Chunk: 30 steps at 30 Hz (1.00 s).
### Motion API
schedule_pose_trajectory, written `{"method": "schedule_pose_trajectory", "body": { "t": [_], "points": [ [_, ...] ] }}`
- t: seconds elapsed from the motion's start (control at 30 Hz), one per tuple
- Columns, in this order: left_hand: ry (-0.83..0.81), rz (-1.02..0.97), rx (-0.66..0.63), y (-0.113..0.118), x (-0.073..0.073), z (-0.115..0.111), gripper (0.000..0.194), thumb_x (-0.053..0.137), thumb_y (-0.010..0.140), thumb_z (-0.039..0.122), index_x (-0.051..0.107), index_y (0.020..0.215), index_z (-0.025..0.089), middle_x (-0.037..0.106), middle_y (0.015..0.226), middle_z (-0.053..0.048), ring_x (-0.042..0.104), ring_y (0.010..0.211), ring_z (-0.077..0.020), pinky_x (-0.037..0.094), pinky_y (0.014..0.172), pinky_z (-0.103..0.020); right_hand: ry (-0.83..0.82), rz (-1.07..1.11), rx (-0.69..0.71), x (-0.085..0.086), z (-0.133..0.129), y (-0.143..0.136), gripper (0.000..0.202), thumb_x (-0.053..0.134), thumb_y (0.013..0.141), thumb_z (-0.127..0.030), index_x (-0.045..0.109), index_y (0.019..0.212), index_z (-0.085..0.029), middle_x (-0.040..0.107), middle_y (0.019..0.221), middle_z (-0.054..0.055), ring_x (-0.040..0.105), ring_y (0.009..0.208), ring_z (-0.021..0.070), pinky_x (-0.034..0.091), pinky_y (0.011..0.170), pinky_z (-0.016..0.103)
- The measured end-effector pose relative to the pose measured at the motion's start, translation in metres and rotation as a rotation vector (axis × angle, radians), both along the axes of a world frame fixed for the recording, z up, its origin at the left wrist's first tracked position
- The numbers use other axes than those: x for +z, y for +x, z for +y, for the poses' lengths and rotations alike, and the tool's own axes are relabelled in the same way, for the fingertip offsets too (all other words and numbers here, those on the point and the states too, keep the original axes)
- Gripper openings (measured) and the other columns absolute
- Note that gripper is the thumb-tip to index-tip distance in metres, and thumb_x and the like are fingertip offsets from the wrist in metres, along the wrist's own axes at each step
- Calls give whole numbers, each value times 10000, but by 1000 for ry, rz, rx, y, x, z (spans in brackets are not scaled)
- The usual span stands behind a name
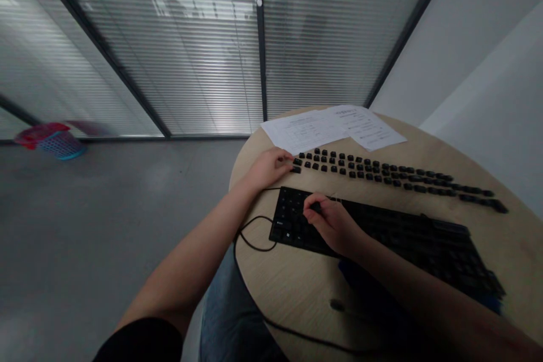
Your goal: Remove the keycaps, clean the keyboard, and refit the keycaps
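A black keyboard (394,226) lies across the round wooden table, its left part showing keys and some bare spots. Behind it, several loose black keycaps (352,167) stand in long rows. My left hand (271,168) rests at the left end of these rows, thumb and fingers close together at a keycap; whether it grips one is too small to tell. Over the keyboard's left part is my right hand (331,219), its thumb and index finger pinched around a small dark thing that I cannot make out. Something blue is partly visible under the keyboard's near side.
Two printed paper sheets (309,130) lie at the table's far edge. A black cable (254,246) loops at the left and runs along the near edge. A small dark object (337,305) sits near the front. On the floor at far left stands a basket (63,144) with a red liner.
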State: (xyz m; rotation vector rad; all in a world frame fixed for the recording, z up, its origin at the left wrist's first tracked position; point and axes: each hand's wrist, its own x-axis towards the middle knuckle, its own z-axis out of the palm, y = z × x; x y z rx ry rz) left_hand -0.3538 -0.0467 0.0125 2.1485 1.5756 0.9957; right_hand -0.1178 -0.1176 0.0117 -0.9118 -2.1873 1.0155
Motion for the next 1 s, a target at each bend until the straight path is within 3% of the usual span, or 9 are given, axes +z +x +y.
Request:
{"method": "schedule_pose_trajectory", "body": {
  "t": [0.1, 0.2, 0.27, 0.47, 0.6, 0.8, 1.0],
  "points": [
    [22, -28, -48, -4, 22, -19, 161, 703, 851, 235, 744, 994, 174, 738, 986, -45, 643, 822, -156, 506, 780, -284, -12, -46, 14, 1, -1, -2, 126, 524, 941, -340, 559, 881, -236, 550, 601, -37, 538, 529, 158, 375, 566, 289],
    [-119, 12, -234, -6, 41, -47, 158, 696, 853, 218, 748, 1000, 194, 741, 917, -17, 643, 768, -145, 497, 722, -266, -30, -72, 10, 0, -1, -3, 132, 528, 940, -352, 552, 882, -236, 554, 582, -41, 527, 503, 159, 370, 562, 290],
    [-209, 55, -323, -5, 46, -67, 178, 690, 847, 190, 748, 1014, 207, 743, 911, -9, 650, 765, -147, 492, 709, -265, -26, -78, 7, -1, 0, -4, 126, 532, 941, -349, 555, 889, -237, 566, 595, -40, 534, 510, 161, 375, 572, 290],
    [-269, 112, -368, 3, 33, -97, 224, 675, 840, 126, 758, 1020, 230, 738, 933, -15, 663, 801, -165, 497, 758, -291, 49, -140, 23, 1, 0, -6, 109, 555, 941, -316, 564, 869, -234, 612, 671, -16, 586, 587, 173, 392, 625, 291],
    [-255, 133, -356, 8, 27, -101, 196, 678, 852, 152, 763, 1014, 222, 729, 945, -27, 666, 823, -175, 507, 764, -297, 105, -161, 72, 2, -2, -5, 105, 555, 941, -294, 571, 860, -231, 657, 749, 7, 626, 650, 179, 415, 664, 291],
    [-244, 194, -319, 14, 28, -102, 135, 680, 887, 214, 761, 994, 204, 720, 950, -33, 664, 857, -174, 505, 769, -288, 162, -27, 52, -6, -3, 0, 134, 499, 959, -280, 565, 855, -227, 657, 756, 2, 614, 605, 154, 431, 646, 275],
    [-210, 265, -308, 19, 26, -101, 124, 695, 884, 210, 762, 988, 207, 733, 951, -32, 672, 878, -178, 508, 789, -285, 172, -37, 37, -11, -4, 3, 148, 485, 976, -300, 582, 897, -221, 669, 766, 10, 653, 639, 167, 435, 652, 279]
  ]
}}
